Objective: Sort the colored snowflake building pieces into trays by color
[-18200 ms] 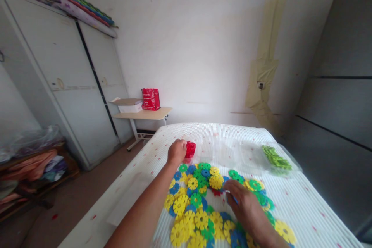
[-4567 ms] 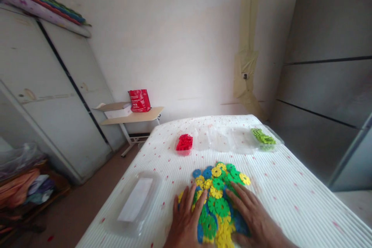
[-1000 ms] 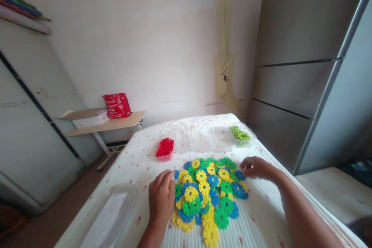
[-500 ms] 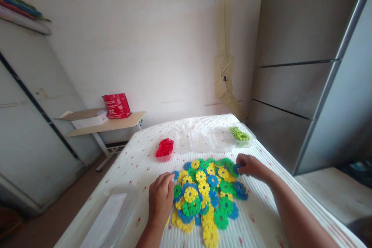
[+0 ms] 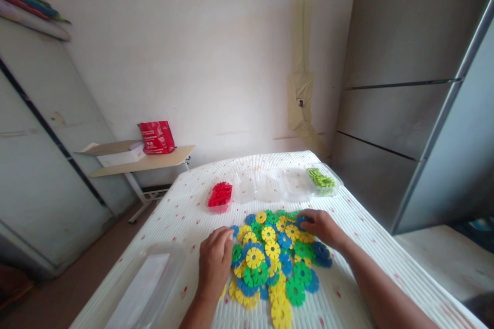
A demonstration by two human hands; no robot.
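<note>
A heap of notched, flower-shaped plastic discs (image 5: 272, 250) in yellow, green and blue lies on the tablecloth before me. My left hand (image 5: 216, 254) rests against the heap's left side, fingers loosely bent and nothing visibly gripped. Its fingertips are close to a blue disc (image 5: 235, 231). At the far right of the heap, my right hand (image 5: 321, 225) is closed with its fingertips on another blue disc (image 5: 301, 222), partly covered by the fingers. Single yellow and green discs overlap all through the heap.
Beyond the heap stand a clear box of red pieces (image 5: 219, 196), clear containers (image 5: 268, 185) and a box of light green pieces (image 5: 321, 179). A clear plastic lid or tray (image 5: 170, 272) with white paper lies at left. A fridge (image 5: 389, 72) rises at right.
My right hand has moved left over the heap's far right part, with the blue disc at its fingertips. My left hand has stayed nearly in place. The view has shifted slightly.
</note>
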